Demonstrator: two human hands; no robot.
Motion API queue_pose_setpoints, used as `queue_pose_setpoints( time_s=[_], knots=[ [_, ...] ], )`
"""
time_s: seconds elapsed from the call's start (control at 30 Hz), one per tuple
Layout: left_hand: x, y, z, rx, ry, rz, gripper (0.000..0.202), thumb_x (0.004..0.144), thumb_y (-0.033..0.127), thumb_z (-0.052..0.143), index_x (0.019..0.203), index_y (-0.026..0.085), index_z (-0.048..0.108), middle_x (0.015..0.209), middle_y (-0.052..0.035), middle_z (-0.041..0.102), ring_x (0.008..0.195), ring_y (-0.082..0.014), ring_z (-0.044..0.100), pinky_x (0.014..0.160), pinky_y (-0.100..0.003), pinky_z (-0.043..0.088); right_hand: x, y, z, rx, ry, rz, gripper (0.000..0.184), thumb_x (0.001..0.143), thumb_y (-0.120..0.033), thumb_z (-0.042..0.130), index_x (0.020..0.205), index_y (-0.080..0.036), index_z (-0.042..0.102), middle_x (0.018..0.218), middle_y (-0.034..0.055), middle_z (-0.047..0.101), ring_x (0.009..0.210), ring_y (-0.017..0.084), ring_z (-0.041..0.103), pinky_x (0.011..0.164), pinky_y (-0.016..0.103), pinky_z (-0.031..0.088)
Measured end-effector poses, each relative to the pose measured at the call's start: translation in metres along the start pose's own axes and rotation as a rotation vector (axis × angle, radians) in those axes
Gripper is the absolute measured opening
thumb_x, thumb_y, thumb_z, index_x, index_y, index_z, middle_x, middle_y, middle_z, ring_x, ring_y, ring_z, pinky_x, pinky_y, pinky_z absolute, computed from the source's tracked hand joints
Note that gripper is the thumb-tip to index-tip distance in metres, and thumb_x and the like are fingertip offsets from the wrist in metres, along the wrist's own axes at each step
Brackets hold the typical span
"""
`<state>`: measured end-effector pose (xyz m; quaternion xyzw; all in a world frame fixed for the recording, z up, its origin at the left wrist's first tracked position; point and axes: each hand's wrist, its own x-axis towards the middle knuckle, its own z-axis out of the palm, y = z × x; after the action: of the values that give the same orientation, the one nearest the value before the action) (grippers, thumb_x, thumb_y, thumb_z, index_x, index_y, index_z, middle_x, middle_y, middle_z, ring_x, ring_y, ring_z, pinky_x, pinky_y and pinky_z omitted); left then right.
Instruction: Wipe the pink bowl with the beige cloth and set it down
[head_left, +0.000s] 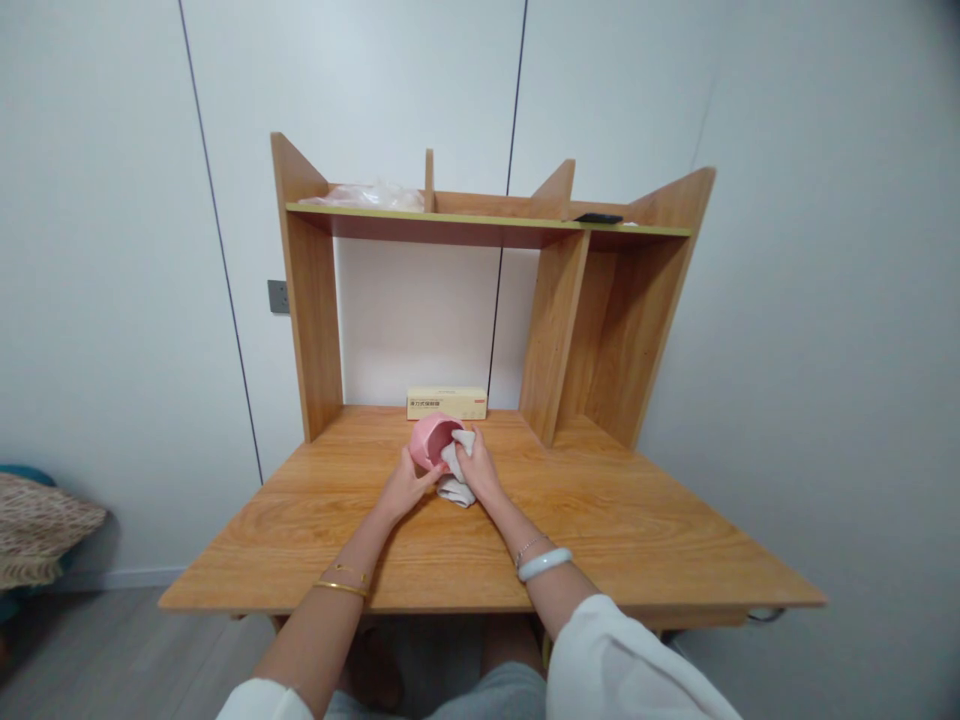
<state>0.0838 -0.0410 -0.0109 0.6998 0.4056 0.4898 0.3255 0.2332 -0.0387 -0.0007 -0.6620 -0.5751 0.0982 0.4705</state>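
A clear plastic bag (371, 196) lies in the top-left compartment (303, 172) of the hutch (316, 330); the left hand (405, 488) clasps a pink bowl (424, 441), tilted over the desk (615, 520); at its mouth, the right hand (481, 470) grips a white cloth (455, 466).

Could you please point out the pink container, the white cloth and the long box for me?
Pink container (427, 437): head view, on its outer wall.
White cloth (457, 491): head view, on its lower fold.
Long box (452, 403): head view, on its printed front face.
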Motion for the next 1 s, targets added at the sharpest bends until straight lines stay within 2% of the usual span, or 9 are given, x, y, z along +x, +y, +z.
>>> queue_pose_setpoints(
  time_s=[0.13,0.3,0.37,0.43,0.57,0.67,0.77,0.83,1.0],
  knots=[
    [0.002,-0.002,0.000,-0.005,0.054,-0.030,0.052,0.068,0.049,0.060,0.101,0.012,0.043,0.102,-0.0123,0.058,0.093,-0.0192,0.057,0.081,-0.030,0.045,-0.003,-0.007,-0.006,-0.093,0.026,0.038,0.055,0.080,-0.034,0.046,0.131,-0.018,0.032,0.106,0.0078,0.063,0.096,0.019,0.058,0.075,0.026,0.043],
    [-0.002,0.002,-0.003,0.112,0.032,-0.021,0.047,0.069,0.046,0.059,0.100,0.014,0.044,0.091,-0.0074,0.061,0.078,-0.0167,0.059,0.068,-0.028,0.046,-0.005,-0.016,-0.017,-0.187,0.073,-0.016,0.057,0.081,-0.037,0.047,0.133,-0.021,0.029,0.105,0.0089,0.063,0.096,0.021,0.058,0.076,0.027,0.041],
    [-0.004,0.005,-0.004,0.155,0.014,-0.020,0.047,0.069,0.045,0.058,0.102,0.015,0.044,0.090,-0.0066,0.061,0.075,-0.0161,0.058,0.065,-0.027,0.045,-0.006,-0.015,-0.017,-0.228,0.053,-0.052,0.062,0.080,-0.039,0.049,0.134,-0.020,0.026,0.105,0.0100,0.062,0.097,0.022,0.058,0.076,0.028,0.040],
    [-0.005,0.008,-0.005,0.206,0.000,-0.016,0.047,0.070,0.044,0.057,0.105,0.015,0.044,0.089,-0.0065,0.061,0.073,-0.0162,0.058,0.064,-0.027,0.044,-0.006,-0.013,-0.015,-0.285,0.007,-0.028,0.069,0.077,-0.041,0.053,0.135,-0.018,0.024,0.103,0.0115,0.063,0.096,0.024,0.058,0.074,0.029,0.040],
    [-0.005,0.008,-0.006,0.266,-0.024,0.035,0.050,0.069,0.041,0.056,0.110,0.017,0.042,0.093,-0.0061,0.061,0.076,-0.0167,0.057,0.065,-0.027,0.044,-0.006,-0.011,-0.012,-0.340,-0.053,0.057,0.068,0.078,-0.037,0.051,0.136,-0.017,0.023,0.098,0.0109,0.064,0.091,0.023,0.060,0.070,0.029,0.040],
    [-0.002,0.006,-0.006,0.271,-0.032,0.014,0.043,0.070,0.038,0.054,0.106,0.016,0.043,0.090,-0.0058,0.061,0.073,-0.0161,0.057,0.065,-0.027,0.044,-0.007,-0.014,-0.014,-0.337,0.024,-0.009,0.064,0.080,-0.032,0.048,0.137,-0.018,0.022,0.098,0.0093,0.063,0.093,0.021,0.058,0.075,0.028,0.039],
    [-0.001,0.005,-0.005,0.306,-0.029,-0.026,0.041,0.070,0.037,0.053,0.104,0.015,0.044,0.087,-0.0062,0.062,0.070,-0.0166,0.057,0.062,-0.027,0.043,-0.008,-0.017,-0.018,-0.309,0.128,-0.095,0.069,0.078,-0.031,0.050,0.138,-0.018,0.019,0.103,0.0090,0.062,0.098,0.021,0.055,0.080,0.027,0.037],
    [-0.001,0.007,-0.005,0.331,-0.028,-0.035,0.042,0.070,0.038,0.054,0.105,0.015,0.045,0.087,-0.0069,0.062,0.071,-0.0178,0.057,0.063,-0.028,0.044,-0.008,-0.018,-0.019,-0.288,0.150,-0.123,0.071,0.077,-0.031,0.052,0.138,-0.018,0.019,0.108,0.0095,0.060,0.100,0.021,0.054,0.081,0.027,0.037],
    [-0.004,0.013,-0.006,0.241,-0.048,0.024,0.053,0.068,0.042,0.059,0.113,0.018,0.046,0.101,-0.0083,0.063,0.086,-0.0211,0.059,0.073,-0.030,0.045,-0.004,-0.010,-0.017,-0.281,0.020,0.025,0.065,0.080,-0.034,0.049,0.138,-0.019,0.023,0.100,0.0089,0.064,0.091,0.021,0.059,0.073,0.027,0.040]
  ],
)
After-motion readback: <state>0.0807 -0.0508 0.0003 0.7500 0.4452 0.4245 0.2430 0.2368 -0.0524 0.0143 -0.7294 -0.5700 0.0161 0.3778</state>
